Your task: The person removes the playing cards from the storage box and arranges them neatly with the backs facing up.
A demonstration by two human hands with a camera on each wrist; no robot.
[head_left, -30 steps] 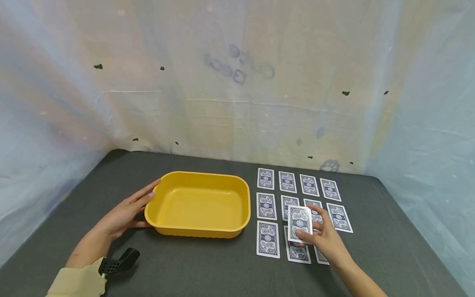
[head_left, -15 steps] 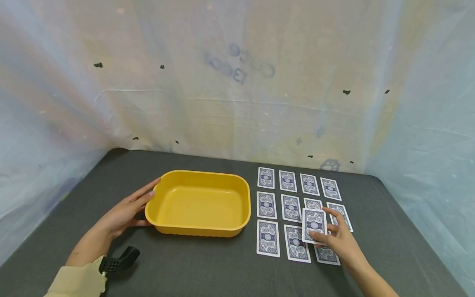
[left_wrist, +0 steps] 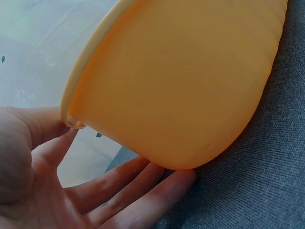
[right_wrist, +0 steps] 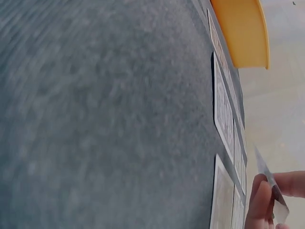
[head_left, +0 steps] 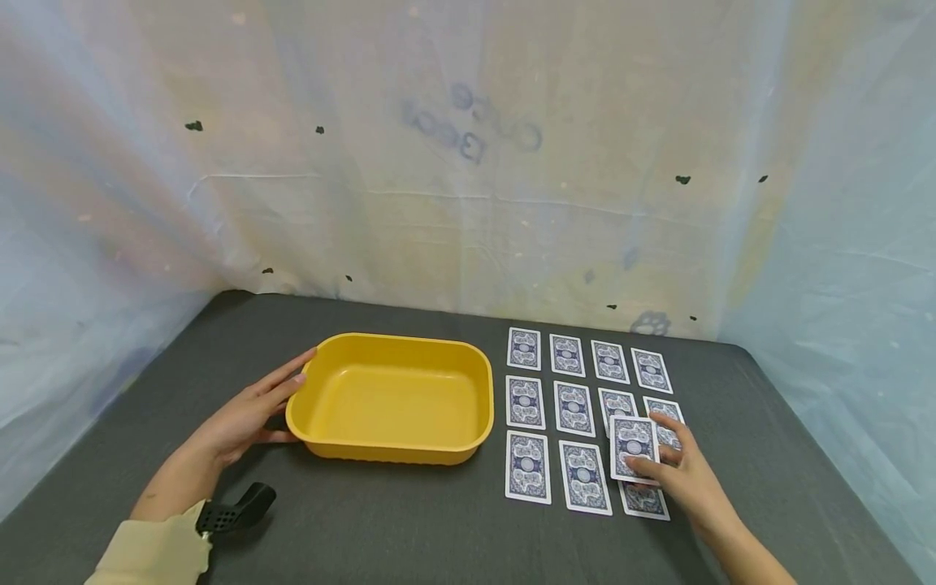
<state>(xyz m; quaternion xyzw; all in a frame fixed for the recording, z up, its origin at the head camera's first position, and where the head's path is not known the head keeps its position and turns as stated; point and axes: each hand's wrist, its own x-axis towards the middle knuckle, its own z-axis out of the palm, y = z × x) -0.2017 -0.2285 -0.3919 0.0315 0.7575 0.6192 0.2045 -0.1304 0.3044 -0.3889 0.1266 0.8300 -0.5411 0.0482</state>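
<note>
1. Grip, right hand (head_left: 687, 479): thumb and fingers pinch one face-down playing card (head_left: 633, 449) by its near edge, lifted just above the grid of cards (head_left: 570, 406) at the grid's near right part. The right wrist view shows the same card (right_wrist: 271, 193) edge-on between the fingertips (right_wrist: 259, 202).
2. Grip, left hand (head_left: 244, 418): fingers straight, nothing grasped; the palm side rests against the left end wall of the yellow tub (head_left: 391, 398). The left wrist view shows the fingers (left_wrist: 138, 191) running under the tub's curved wall (left_wrist: 181, 81), with the thumb at the rim.
3. Risk, judged: the pinch covers only a small strip of card; a slack fingertip could let it slide out and land across its neighbours.
4. Risk, judged: the held card hangs low over the laid cards, so a dragging edge or the heel of the hand could shift the nearest ones, which lie close together with narrow gaps.
5. Risk, judged: the tub is light-looking and only steadied from one side; a push from the right could slide it toward that hand.
6. Edges: the grid's right column lies nearer the right edge of the grey table (head_left: 409, 528) than anything else.
7. Open room: bare cloth lies in front of tub and grid; the tub's interior holds nothing visible.
</note>
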